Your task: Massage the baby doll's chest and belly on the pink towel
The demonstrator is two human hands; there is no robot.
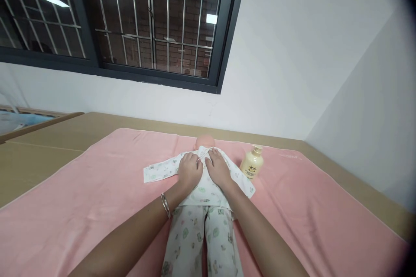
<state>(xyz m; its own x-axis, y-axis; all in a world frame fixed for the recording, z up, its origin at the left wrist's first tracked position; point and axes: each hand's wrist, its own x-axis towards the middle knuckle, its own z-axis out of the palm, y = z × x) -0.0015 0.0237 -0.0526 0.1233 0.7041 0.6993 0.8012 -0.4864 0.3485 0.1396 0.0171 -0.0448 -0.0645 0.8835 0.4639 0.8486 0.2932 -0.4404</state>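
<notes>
A baby doll (205,140) lies on its back, its head at the far end and largely hidden behind the collar. It wears a white printed shirt (204,190) and matching trousers (219,238). My left hand (190,171) is at the upper chest, fingers curled on the shirt's front near a thin white strip at the neckline. Beside it, my right hand (219,169) rests on the other side of the chest, fingers stretched out over the fabric and thumb apart. One sleeve (160,171) spreads out flat to the left; the other slants down to the right, past my right wrist.
A pale yellow pump bottle (251,163) stands right of the doll. Beneath everything lies a pink blanket (97,190) with some creases, over a tan surface (52,143). A white wall (276,52) and a barred window (156,21) rise behind.
</notes>
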